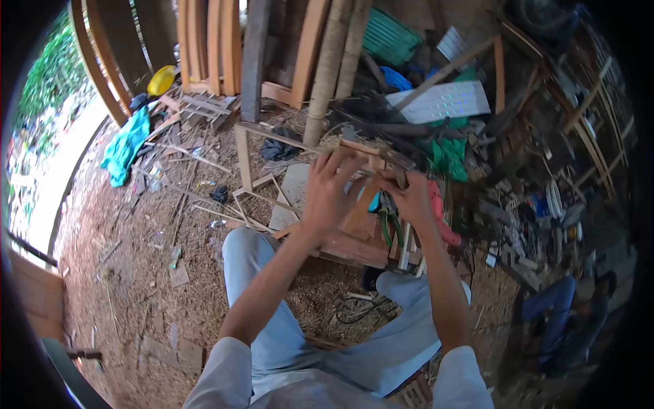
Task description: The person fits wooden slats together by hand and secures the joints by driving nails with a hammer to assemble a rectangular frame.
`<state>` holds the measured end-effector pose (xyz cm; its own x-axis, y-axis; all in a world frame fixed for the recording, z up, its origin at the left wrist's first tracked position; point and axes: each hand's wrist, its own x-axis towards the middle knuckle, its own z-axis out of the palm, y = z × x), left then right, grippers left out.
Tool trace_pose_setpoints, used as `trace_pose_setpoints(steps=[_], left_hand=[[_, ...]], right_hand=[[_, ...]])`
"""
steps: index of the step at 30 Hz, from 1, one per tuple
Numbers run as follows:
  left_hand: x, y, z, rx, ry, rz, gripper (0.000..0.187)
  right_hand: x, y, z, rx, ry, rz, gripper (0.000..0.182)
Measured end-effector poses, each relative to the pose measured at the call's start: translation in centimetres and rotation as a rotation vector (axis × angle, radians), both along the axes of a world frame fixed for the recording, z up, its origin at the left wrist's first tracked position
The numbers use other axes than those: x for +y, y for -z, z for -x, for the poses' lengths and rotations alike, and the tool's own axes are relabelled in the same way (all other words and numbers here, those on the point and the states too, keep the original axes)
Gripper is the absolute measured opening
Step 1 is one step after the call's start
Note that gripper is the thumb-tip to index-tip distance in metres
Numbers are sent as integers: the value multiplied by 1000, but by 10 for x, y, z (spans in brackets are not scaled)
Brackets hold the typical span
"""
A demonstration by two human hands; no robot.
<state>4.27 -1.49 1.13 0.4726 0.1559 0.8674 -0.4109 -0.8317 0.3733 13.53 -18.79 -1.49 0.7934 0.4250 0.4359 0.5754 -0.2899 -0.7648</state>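
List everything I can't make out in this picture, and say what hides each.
Head view: whatever the left hand and right hand may pinch; their fingers cover it.
Head view: the working end of the green-handled tool; small, blurred.
Head view: what the person at lower right is doing; shadow and blur.
Head view: the wooden panel's full extent; dark left border cuts it off.

Rough matt wooden block [351, 250], smooth red plastic tool [437, 204], matt cloth trousers [272, 317]
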Motion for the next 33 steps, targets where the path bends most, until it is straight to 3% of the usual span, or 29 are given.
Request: trace_pose_setpoints(steps=[1, 3, 4, 6, 8, 13, 15, 19, 22, 24, 28, 31, 33], left_hand=[[7, 0, -11, 5, 30, -6, 18], [21, 2, -31, 149, 360, -267, 18], [23, 3, -33, 148, 378, -279, 18], [24, 5, -36, 410, 497, -149, 18], [27, 7, -39, 438, 542, -154, 16], [23, -9, -29, 583, 550, -48, 12], [24, -13, -25, 644, 550, 6, 13], [26, -9, -21, 612, 595, 56, 14], [24, -13, -10, 582, 516, -51, 15], [24, -9, -4, 555, 530, -29, 14], [21, -11, 7, 557, 518, -16, 13], [22, -9, 9, 539, 472, -121, 14], [22, -6, 9, 516, 476, -146, 15]], right_hand=[[-1, -3, 2, 1, -32, 1, 18], [0, -13, 11, 83, -8, 35, 18], [-1, -16, 12, 161, -13, 73, 18], [-4, 1, 3, 145, -34, -9, 19], [-2, -1, 5, 141, -90, -20, 18], [-1, -6, 14, 257, -69, -59, 20], [-1, -19, 20, 332, -71, 61, 23], [0, -27, 30, 384, -70, 47, 24], [-2, -26, 37, 322, -39, 115, 24], [-4, -23, 41, 250, -100, 20, 25], [-7, -41, 56, 373, -53, 157, 25], [-5, -34, 58, 428, -27, 72, 24], [-5, -23, 54, 287, -60, 3, 26]])
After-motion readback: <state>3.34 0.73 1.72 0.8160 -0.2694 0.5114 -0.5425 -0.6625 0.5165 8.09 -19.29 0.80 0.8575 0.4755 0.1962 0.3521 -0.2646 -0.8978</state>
